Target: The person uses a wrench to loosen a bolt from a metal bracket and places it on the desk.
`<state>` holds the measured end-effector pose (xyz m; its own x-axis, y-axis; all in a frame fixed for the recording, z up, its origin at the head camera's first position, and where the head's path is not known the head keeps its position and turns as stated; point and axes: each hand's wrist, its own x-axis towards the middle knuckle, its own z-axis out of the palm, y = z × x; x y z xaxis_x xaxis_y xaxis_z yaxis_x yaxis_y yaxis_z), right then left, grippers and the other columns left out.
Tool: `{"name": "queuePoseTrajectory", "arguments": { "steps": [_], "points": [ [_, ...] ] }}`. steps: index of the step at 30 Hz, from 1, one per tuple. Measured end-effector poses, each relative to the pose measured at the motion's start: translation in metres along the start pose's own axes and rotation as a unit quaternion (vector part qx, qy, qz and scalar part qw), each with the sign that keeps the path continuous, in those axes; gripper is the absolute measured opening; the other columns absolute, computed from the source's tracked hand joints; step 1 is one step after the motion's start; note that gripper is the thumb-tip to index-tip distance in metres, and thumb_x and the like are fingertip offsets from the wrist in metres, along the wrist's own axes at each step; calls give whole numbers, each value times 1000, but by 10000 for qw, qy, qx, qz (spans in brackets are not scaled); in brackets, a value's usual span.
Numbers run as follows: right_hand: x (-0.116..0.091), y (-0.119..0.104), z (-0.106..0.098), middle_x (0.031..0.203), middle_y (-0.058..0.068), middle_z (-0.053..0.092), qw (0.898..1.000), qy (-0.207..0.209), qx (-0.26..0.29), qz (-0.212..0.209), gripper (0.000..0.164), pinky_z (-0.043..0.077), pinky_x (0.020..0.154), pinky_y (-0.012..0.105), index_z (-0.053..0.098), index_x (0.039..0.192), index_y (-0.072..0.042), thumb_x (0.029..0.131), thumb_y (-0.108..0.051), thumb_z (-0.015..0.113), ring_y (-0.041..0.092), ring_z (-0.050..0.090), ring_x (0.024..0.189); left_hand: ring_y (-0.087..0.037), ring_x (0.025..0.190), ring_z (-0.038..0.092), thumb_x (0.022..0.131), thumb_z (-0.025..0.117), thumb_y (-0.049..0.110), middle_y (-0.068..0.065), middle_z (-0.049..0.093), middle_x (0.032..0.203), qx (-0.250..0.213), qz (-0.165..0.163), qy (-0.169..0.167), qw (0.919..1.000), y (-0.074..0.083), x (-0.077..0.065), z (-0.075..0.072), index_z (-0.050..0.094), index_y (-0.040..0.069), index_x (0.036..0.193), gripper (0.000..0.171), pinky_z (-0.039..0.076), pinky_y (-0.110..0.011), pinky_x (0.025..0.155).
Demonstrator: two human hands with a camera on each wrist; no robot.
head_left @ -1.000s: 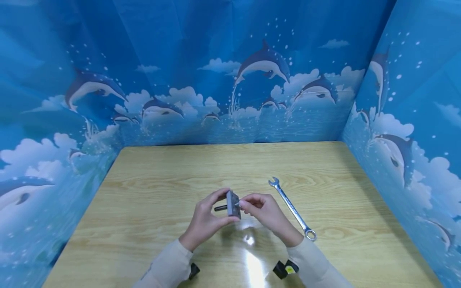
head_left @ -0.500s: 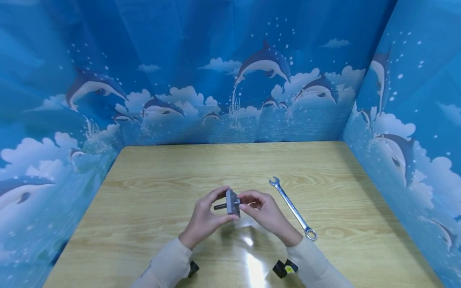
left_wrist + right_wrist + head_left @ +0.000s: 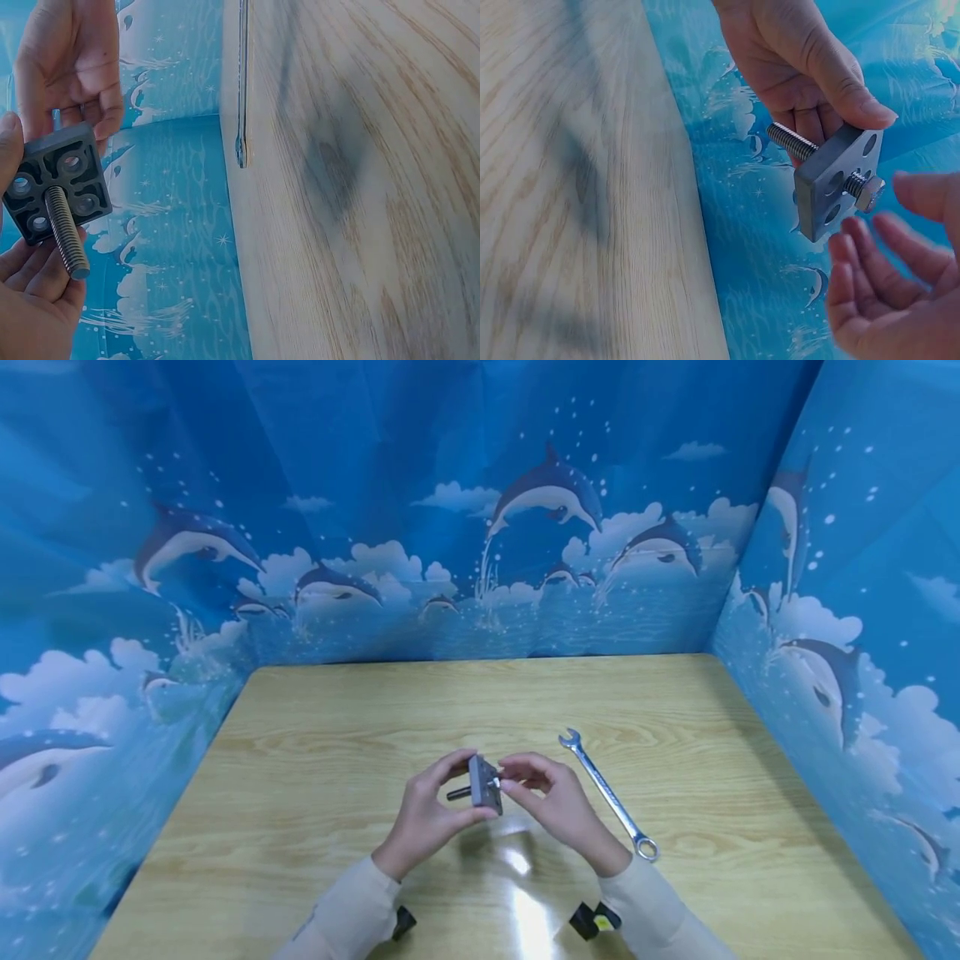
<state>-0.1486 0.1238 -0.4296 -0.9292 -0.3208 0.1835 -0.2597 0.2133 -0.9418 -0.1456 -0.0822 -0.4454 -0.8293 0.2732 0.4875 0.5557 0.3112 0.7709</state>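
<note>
Plate (image 3: 845,159), grey, square, apparently metal and holed near its corners, sits between the thumb and fingers of your left hand (image 3: 424,817), gripped by its opposite edges. Through its middle runs a silver, hex-headed, threaded metal bolt (image 3: 869,195), head toward your right hand (image 3: 557,802), whose thumb and fingers are parted just beside that head, not pinching it. Expect the pair to feel dense for its bulk, stiff and hardly fragile; the smooth bolt head may slip under the fingertips, so take it across two opposite flats. For the plate, the edges make the surest left-hand hold, clear of the likely rough thread
</note>
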Motion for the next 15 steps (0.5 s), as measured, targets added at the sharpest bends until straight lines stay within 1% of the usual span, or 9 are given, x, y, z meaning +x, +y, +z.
{"name": "queuePoseTrajectory", "arguments": {
  "steps": [3,5,8,13,15],
  "points": [
    [1,2,-2,101,12,69,9988,-44,240,414,30,56,86,31,64,113,0,94,-23,62,28,64,93,-17,111,62,65,85,31,-9,63,125,6,14,8,10000,0,1,0,53,10,131,77,50,-34,100],
    [1,2,-2,99,14,69,9969,-150,413,660,30,57,86,36,64,111,2,95,-24,61,27,64,90,-18,111,62,66,85,30,-11,63,124,19,60,11,10000,0,1,0,53,9,131,76,51,-35,100],
    [0,0,-2,97,14,69,9936,-215,582,947,31,58,83,39,65,109,3,94,-24,62,22,64,85,-20,111,62,66,85,30,-9,63,124,57,126,10,9999,1,1,0,53,8,131,77,51,-35,100],
    [0,-5,3,95,14,70,9923,-14,640,1064,30,59,76,34,67,105,3,89,-23,68,18,65,79,-21,112,62,67,85,30,-6,62,125,47,173,-38,9998,2,1,1,53,8,132,76,50,-35,101],
    [1,-5,4,94,13,70,9919,86,596,1115,29,59,76,34,68,103,2,88,-23,70,18,64,78,-20,112,62,67,84,30,-6,62,126,54,178,-65,9998,2,1,1,52,8,132,75,50,-35,101]
  ]
}}
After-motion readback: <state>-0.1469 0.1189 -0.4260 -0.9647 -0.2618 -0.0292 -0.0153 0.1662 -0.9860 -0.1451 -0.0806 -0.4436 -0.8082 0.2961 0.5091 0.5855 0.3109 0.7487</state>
